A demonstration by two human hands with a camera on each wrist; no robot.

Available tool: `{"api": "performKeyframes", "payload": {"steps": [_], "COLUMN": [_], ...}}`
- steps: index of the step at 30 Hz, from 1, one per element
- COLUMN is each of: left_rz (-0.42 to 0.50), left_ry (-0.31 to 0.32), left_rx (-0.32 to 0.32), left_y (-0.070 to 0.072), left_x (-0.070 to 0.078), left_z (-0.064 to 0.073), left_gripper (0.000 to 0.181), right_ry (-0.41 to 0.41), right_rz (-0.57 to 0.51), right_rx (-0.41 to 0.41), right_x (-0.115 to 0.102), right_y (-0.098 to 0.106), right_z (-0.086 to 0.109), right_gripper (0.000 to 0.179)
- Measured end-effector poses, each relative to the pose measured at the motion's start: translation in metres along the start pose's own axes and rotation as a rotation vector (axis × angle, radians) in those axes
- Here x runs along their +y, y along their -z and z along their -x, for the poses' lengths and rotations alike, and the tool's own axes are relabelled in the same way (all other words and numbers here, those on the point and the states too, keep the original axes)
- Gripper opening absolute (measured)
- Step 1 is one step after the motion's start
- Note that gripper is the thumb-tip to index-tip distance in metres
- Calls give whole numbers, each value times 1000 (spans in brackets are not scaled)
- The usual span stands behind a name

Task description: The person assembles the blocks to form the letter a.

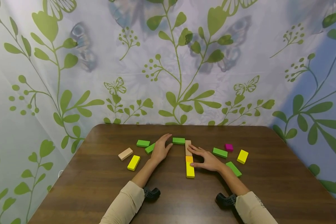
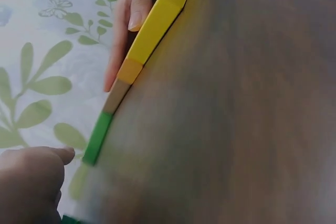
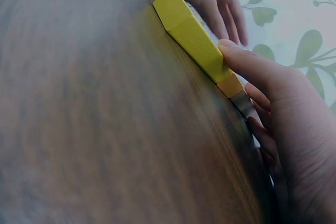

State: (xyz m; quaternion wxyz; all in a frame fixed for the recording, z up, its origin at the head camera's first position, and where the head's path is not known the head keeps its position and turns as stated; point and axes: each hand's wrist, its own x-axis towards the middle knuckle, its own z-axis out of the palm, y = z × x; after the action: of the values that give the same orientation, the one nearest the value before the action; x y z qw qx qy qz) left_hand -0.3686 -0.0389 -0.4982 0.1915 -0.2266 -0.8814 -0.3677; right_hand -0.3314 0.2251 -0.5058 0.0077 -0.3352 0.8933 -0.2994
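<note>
Touches the near yellow block with the thumb of the right hand, and reaches with long, loosely extended fingers to the near beige block, just beyond that thumb. Has a small orange block set between those two, and a green end block just past the right fingertips, on their left. Makes of these four a bent row between both hands. Holds nothing in the left hand, with fingers relaxed and thumb spread away (nearest to a half-covered green block on its left). Shows another green block, a far beige block and a far yellow block farther left of that hand. Shows, right of the right hand, a magenta block, two more green blocks and a chunky yellow block. Rests everything on a brown table.
</note>
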Motion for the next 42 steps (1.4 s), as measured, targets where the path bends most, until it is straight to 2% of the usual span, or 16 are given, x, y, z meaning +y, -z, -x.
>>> {"api": "performKeyframes", "payload": {"steps": [5, 11, 14, 17, 22, 28, 37, 42], "left_rz": [-16, -111, -151, -189, -223, -234, -184, -170], "left_ry": [-20, -24, -28, -37, -37, -6, 8, 16], "left_rx": [37, 61, 82, 70, 29, 25, -24, -8], "left_y": [28, 60, 71, 76, 76, 69, 50, 41], "left_x": [-9, -22, -25, -29, -31, -31, -22, -20], "left_z": [14, 37, 47, 52, 52, 48, 36, 26], "left_gripper": [46, 42, 40, 42, 44, 39, 31, 31], "right_ry": [6, 25, 25, 24, 20, 15, 20, 14], "right_rz": [3, -1, -9, -16, -14, -14, -20, -16], "right_rx": [4, -5, -5, 8, 28, 18, 18, 12], "right_x": [-1, -1, -1, 1, 2, 2, 1, 0], "right_y": [2, 2, 2, 3, 4, 3, 1, -1], "right_z": [-1, -2, -1, 0, 2, 4, 2, 0], "right_gripper": [75, 75, 75, 75, 75, 75, 75, 74]}}
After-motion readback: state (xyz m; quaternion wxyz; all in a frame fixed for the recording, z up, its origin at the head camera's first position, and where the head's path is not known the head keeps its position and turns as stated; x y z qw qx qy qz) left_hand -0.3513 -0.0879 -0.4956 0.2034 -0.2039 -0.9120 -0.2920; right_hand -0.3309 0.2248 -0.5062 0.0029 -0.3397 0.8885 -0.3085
